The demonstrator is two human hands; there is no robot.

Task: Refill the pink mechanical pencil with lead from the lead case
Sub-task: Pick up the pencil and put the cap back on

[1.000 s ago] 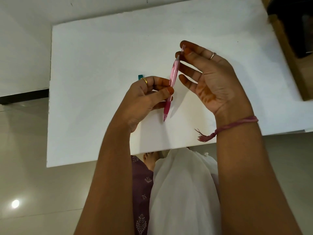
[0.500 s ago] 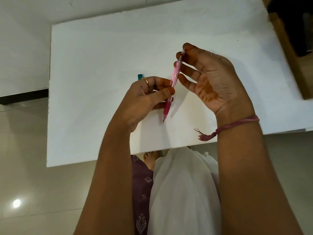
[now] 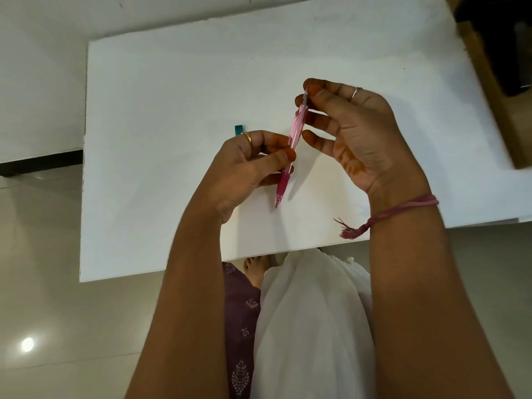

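Observation:
The pink mechanical pencil is held nearly upright above the white table, tip pointing down toward me. My left hand grips its lower barrel between thumb and fingers. My right hand pinches the pencil's top end with thumb and forefinger, the other fingers spread. A small teal object, probably the lead case, peeks out on the table just behind my left hand; most of it is hidden.
The table's near edge runs just above my lap, which is covered in white cloth. A brown wooden piece of furniture stands at the table's right. Pale tiled floor lies to the left.
My right thumb and forefinger have closed onto the pencil's top end. The left hand and the pencil have stayed almost still.

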